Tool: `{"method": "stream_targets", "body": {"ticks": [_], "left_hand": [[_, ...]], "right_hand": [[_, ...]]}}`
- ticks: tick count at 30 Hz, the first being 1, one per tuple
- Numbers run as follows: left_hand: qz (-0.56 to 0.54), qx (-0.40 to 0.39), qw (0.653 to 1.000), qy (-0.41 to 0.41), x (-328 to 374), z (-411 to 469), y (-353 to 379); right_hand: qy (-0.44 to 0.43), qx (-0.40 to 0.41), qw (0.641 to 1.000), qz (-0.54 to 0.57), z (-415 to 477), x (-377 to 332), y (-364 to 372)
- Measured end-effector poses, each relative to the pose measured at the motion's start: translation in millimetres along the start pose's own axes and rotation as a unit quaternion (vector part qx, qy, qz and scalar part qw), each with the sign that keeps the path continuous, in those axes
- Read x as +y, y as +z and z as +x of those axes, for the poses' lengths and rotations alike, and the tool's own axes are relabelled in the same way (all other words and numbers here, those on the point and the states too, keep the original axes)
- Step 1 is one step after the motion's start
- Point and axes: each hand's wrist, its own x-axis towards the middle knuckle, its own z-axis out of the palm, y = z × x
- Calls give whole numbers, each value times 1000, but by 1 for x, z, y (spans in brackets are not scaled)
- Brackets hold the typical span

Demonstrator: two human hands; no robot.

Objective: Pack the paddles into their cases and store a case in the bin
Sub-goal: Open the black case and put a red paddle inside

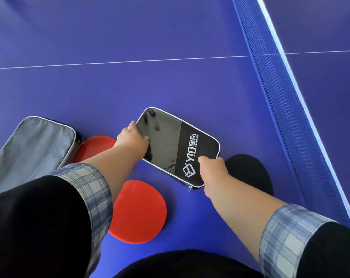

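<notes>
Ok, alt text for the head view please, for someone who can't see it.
Two hands hold a black case over a blue table: the left hand grips its left edge, the right hand its right edge. A red paddle, a second red paddle and a black paddle lie loose nearby; a grey case lies at left.

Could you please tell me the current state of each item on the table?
Black case: logo side up, gripped by left hand and right hand.
Grey case: lying flat, untouched.
Far red paddle: partly hidden at grey case's edge.
Near red paddle: loose on table, uncased.
Black paddle: loose on table, uncased.
</notes>
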Motion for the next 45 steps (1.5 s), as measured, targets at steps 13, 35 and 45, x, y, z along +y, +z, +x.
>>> {"method": "stream_targets", "body": {"ticks": [13,35,45], "left_hand": [[-98,97,990,-17,-18,-98,-21],[-150,49,979,-127,-214,-285,10],[-226,-57,962,-141,-273,-300,18]], "right_hand": [[-114,-67,991,1,-44,-5,-47],[-269,-80,934,-222,-135,130,7],[-333,-60,887,-314,-165,169,28]]}}
